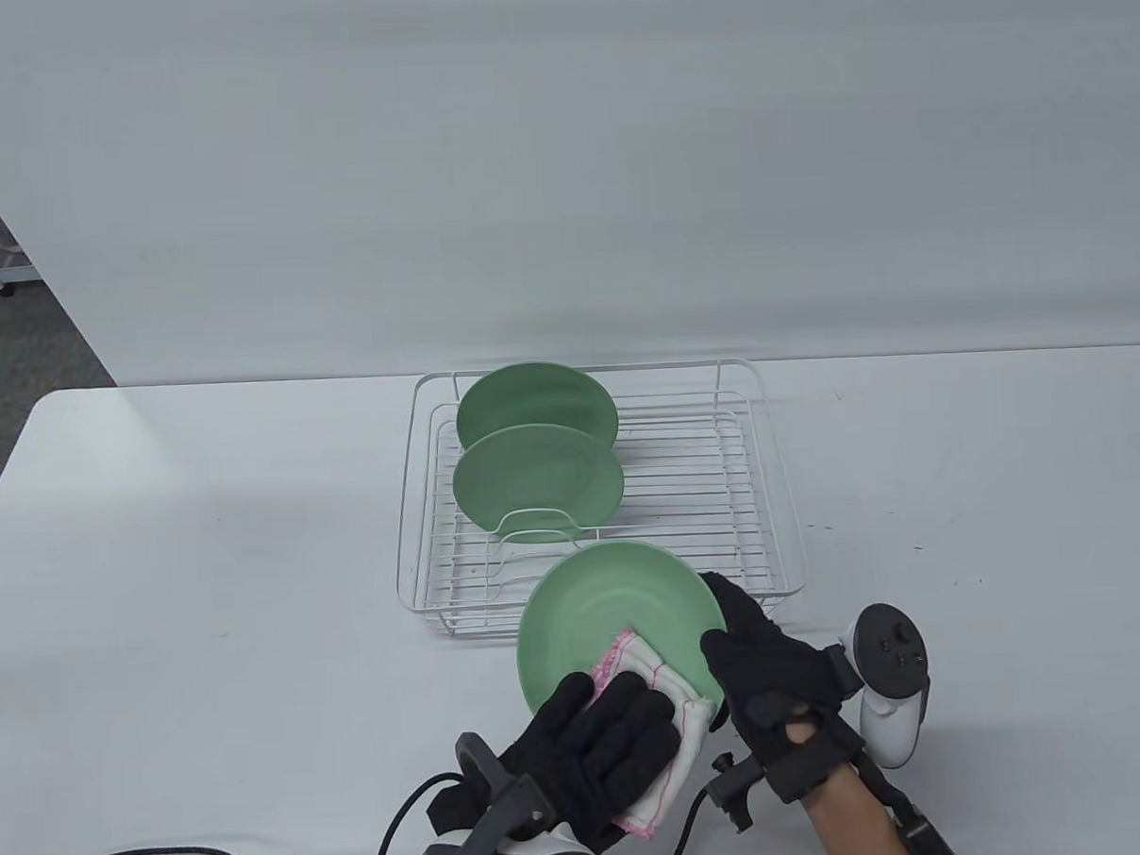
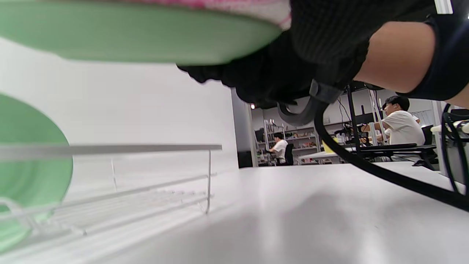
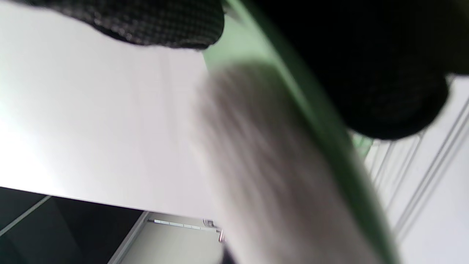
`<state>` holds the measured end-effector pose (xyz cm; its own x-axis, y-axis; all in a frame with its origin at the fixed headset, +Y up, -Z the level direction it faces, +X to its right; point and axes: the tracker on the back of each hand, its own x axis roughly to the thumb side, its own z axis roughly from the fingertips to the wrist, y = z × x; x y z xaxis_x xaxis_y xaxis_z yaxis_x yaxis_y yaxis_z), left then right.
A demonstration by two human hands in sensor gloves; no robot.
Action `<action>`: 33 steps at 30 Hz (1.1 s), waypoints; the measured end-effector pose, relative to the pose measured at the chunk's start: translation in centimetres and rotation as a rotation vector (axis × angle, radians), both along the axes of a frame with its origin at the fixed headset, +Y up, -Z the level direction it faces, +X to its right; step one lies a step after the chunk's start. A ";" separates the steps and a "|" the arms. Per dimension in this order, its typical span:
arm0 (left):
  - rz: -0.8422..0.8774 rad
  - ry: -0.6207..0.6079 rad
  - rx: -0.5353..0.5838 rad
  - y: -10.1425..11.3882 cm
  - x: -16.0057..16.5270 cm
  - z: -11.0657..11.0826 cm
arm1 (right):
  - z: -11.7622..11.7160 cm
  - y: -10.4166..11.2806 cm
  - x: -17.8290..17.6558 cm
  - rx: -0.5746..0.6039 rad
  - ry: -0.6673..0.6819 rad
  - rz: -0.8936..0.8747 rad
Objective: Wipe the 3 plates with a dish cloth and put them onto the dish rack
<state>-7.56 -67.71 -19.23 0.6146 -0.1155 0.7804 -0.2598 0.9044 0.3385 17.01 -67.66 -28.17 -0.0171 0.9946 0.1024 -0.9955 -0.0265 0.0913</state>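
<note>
The third plate [image 1: 616,614] is held tilted above the table [image 1: 208,575], just in front of the rack's [image 1: 781,494] near rail, its hollow face turned up and toward the person. The cloth [image 1: 658,716] — white with a pink edge — lies folded on the plate's near lower part and trails off its rim toward the left wrist.

The left hand [image 1: 602,738] presses the cloth against the plate with its fingers spread over the fabric; whether the thumb curls under the cloth does not show. The right hand [image 1: 770,674] pinches the plate's right rim, fingers behind and thumb on the front edge. In the right wrist view the green rim runs between dark gloved fingertips [image 3: 395,95], which fits that grip.

Two plates [image 1: 539,481] already stand on edge in the rack's left slots, one behind the other, so this looks like the last wipe before racking.

What the next move turns on: the rack lies straight beyond the plate, and the free slots sit in front of and to the right of the standing pair. The right hand alone carries the plate and is the nearer one to that open part. Judging from this, the plate must be turned on edge, parallel to the racked two, once the left hand lifts the cloth away.
</note>
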 end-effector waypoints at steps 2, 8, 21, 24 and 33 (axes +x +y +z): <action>-0.011 0.014 0.008 0.3 -0.3 0.0 | 0.0 0.2 1.0 0.014 -0.055 -0.033; -0.043 0.124 -0.081 0.2 -1.8 -2.0 | 0.4 0.9 2.3 0.087 -0.083 -0.025; 0.006 0.262 -0.283 -1.7 -4.4 -5.0 | 2.2 1.5 -4.4 0.202 0.145 0.304; -0.018 0.211 -0.272 -1.7 -3.3 -4.4 | 2.1 1.0 -5.2 0.176 0.165 0.319; -0.031 0.016 -0.267 -1.5 -0.7 -2.3 | 1.0 -0.5 -4.3 0.041 0.147 0.149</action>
<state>-8.21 -69.23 -21.55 0.6268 0.0743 0.7756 -0.2270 0.9697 0.0906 12.73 -68.12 -27.22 -0.1457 0.9771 0.1550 -0.9564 -0.1792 0.2307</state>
